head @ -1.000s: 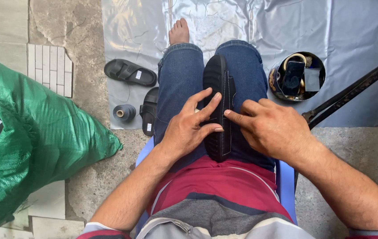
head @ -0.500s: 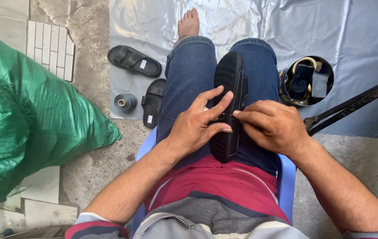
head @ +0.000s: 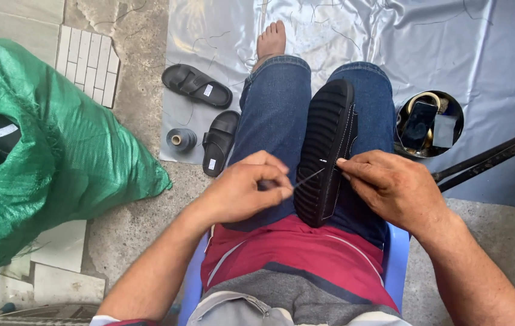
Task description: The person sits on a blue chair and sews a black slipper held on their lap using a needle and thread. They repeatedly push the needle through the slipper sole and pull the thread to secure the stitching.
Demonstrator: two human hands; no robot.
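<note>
Sandal: a black sandal (head: 325,151) lies sole-up along the person's right thigh, on blue jeans (head: 275,115), toe end pointing away from the body.
Sole: ribbed with crosswise grooves from end to end; a line of pale stitching runs just inside its right edge.
Needle: a thin metal needle (head: 309,178) slants from the left hand to the sole, its tip at the sandal's middle.
Left hand: the left hand (head: 245,193) has its fingers curled together, thumb and forefinger pinched on the needle's near end.
Right hand: the right hand (head: 390,187) rests on the sandal's right edge, fingers close together, fingertips pressed to the sole by the stitching; I cannot tell whether they pinch a thread.
Seat: a blue plastic chair (head: 395,259) shows beneath the legs.
Ground, left: two more black sandals (head: 197,86) lie strap-up on a grey plastic sheet (head: 487,54), with a grey thread spool (head: 181,139) just beside the nearer one.
Far left: a green woven sack (head: 58,151) bulges on the concrete.
Ground, right: a round metal tin (head: 429,124) on the sheet holds a phone and small items.
</note>
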